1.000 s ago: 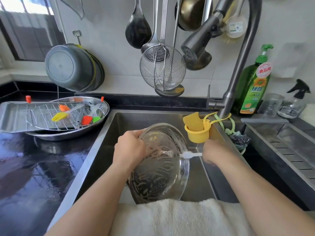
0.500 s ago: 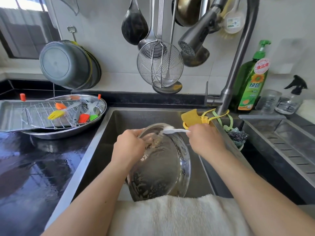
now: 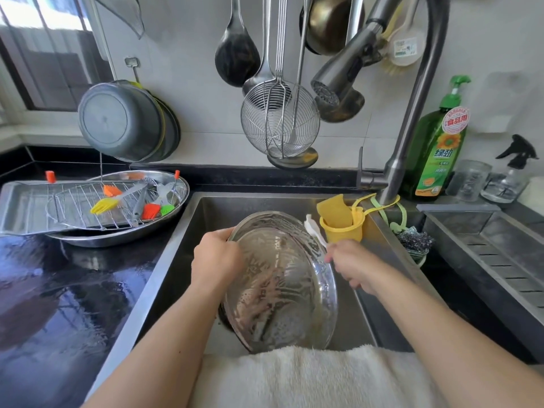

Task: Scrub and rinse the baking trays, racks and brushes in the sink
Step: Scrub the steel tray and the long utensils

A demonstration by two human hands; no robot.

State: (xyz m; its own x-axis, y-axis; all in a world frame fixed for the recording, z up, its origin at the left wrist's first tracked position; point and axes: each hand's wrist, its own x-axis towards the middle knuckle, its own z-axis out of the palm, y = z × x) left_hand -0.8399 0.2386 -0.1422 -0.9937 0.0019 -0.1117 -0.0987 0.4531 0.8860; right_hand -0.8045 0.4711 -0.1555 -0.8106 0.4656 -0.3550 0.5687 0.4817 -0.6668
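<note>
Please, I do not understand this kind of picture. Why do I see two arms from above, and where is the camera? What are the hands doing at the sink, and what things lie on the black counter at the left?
There is no machine: the camera sits on a person's head and looks down, so the arms are their own. The left hand grips the rim of a tilted round metal tray over the sink. The right hand holds a white brush against its upper edge. On the counter, a rectangular tray, a wire rack and coloured silicone brushes rest on an oval tray.
</note>
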